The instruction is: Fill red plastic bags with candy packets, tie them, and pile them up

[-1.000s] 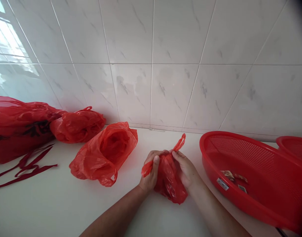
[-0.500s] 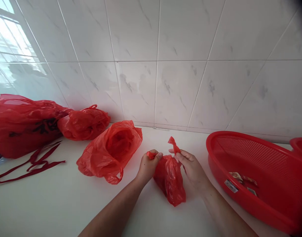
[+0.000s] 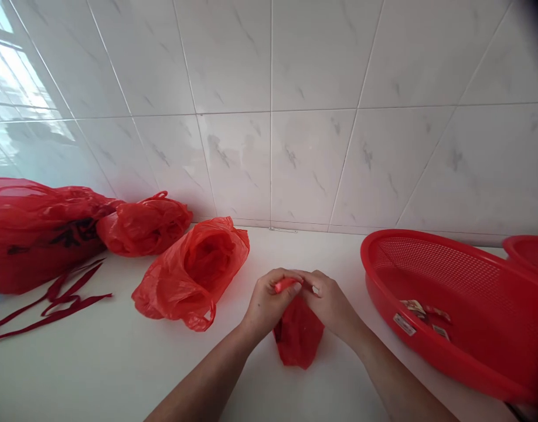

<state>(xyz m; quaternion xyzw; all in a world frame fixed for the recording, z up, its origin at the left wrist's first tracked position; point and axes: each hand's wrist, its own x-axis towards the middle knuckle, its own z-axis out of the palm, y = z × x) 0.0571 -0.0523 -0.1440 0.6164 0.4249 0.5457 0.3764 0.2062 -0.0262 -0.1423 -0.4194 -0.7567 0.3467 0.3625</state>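
A small red plastic bag [image 3: 299,337] hangs down over the white surface below my hands, its top gathered between them. My left hand [image 3: 271,302] is closed on one twisted end of the bag, which pokes out above the fist. Fingertips of my right hand [image 3: 333,302] pinch at the bag's top and meet the left fingers. The right-hand end of the bag is hidden behind the fingers, and its contents cannot be made out. To the left lies an open red plastic bag [image 3: 163,299], its mouth facing up and right.
A red perforated plastic basket [image 3: 383,305] with a few small packets [image 3: 427,316] inside stands at right. Another red basket [image 3: 530,252] is behind it. A bunched red bag [image 3: 141,225], a large red bag [image 3: 27,240] and dark red straps [image 3: 71,305] lie left. A tiled wall [image 3: 313,164] rises behind.
My hands have come together at the top of the small bag; before, they were apart, each holding a twisted end. The view has shifted slightly to the right.
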